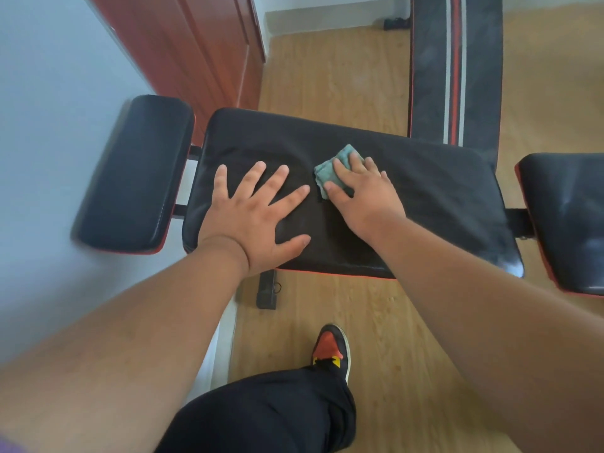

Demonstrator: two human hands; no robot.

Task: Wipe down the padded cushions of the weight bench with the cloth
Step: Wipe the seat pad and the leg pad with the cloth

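Centre frame, on the black seat cushion [425,197], the right hand [366,194] presses a folded teal cloth [330,171] flat under straight fingers, while the left hand [258,210] lies spread and open just beside it, bracing the pad. Good setup! To do this well, I'd say keep the palm's weight on the cloth and work in long overlapping passes out to the red-piped edges. The small head pad [134,174] at left and the cushion [568,220] at the right edge look yet to be covered.
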